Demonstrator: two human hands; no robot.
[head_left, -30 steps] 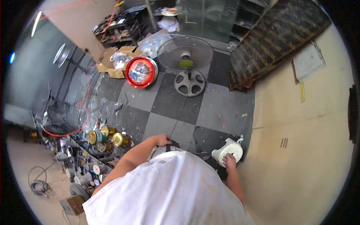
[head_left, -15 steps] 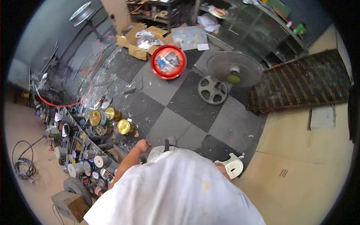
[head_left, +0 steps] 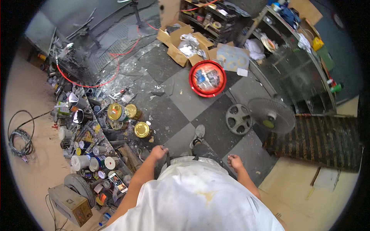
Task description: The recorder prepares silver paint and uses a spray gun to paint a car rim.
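My left hand [head_left: 158, 152] hangs in front of my body with its fingers curled closed. Whether anything small is inside it is hidden. To its upper left, the nearest thing is a gold-lidded can [head_left: 142, 129] on the floor. My right hand [head_left: 235, 162] hangs on the other side of my white shirt, fingers curled in, with nothing seen in it. One grey shoe [head_left: 198, 133] shows on the checkered floor between and ahead of my hands. Farther off stands a round red-rimmed container [head_left: 207, 78] with crumpled stuff on top.
Paint cans and tubs [head_left: 80, 162], a phone [head_left: 118, 182] and a tyre [head_left: 79, 188] crowd the left side. Ahead on the right are a standing fan [head_left: 271, 115] and its spoked base [head_left: 238, 119]. An open cardboard box [head_left: 189, 45] lies beyond. A red hose [head_left: 115, 73] crosses the floor.
My view has swung left, so the room sits farther right in it. My right hand has come into full sight, and the cream plastic piece beside it is out of view. A shoe has stepped forward.
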